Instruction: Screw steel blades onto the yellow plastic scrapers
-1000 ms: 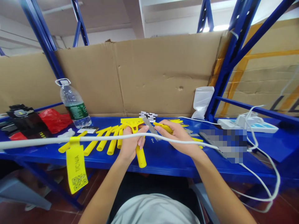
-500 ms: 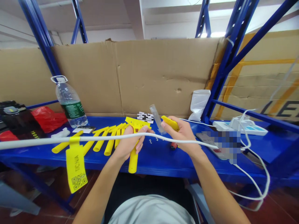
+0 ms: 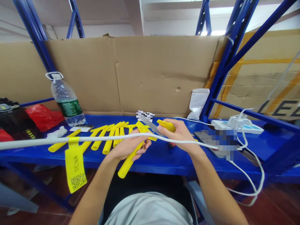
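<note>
My left hand is wrapped round a yellow T-shaped plastic handle, its tube slanting down to the left and its crosspiece up near the right hand. In my right hand I grip a knife by its yellow handle. Its broad greyish blade points left, over or against the crosspiece; whether it touches cannot be made out. Left of my hands, several similar yellow handles lie in a row on the blue table. A white cable runs across the view and partly hides both hands.
Black-and-white small pieces are stacked by the cardboard wall. A water bottle, red bag and black container stand left. On the right are a phone, power strip and white pouch.
The held yellow handle has tilted, its lower end swinging left and its crosspiece turning toward the right. The knife blade has dropped lower, to the crosspiece. The view has shifted slightly.
</note>
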Action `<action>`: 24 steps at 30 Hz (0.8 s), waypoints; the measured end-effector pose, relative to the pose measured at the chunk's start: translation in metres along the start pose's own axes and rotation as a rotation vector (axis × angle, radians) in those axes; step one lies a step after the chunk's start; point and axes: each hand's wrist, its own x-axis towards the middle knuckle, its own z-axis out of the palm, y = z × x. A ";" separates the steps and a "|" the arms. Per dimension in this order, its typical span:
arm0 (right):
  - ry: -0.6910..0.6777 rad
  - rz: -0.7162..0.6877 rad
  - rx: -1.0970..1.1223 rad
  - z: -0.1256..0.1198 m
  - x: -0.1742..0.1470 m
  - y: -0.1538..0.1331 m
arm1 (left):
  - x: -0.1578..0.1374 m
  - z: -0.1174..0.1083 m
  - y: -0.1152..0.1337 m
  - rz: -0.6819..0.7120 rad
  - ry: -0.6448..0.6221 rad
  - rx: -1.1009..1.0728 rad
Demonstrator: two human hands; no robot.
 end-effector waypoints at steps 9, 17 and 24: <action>-0.020 0.009 -0.125 0.005 0.002 -0.001 | 0.003 0.006 -0.001 -0.017 0.078 -0.016; -0.030 -0.004 -0.098 0.006 0.001 0.001 | 0.005 0.009 0.002 0.012 0.098 -0.058; 0.058 -0.008 0.120 0.003 0.003 0.005 | 0.009 0.007 -0.002 0.008 0.149 -0.113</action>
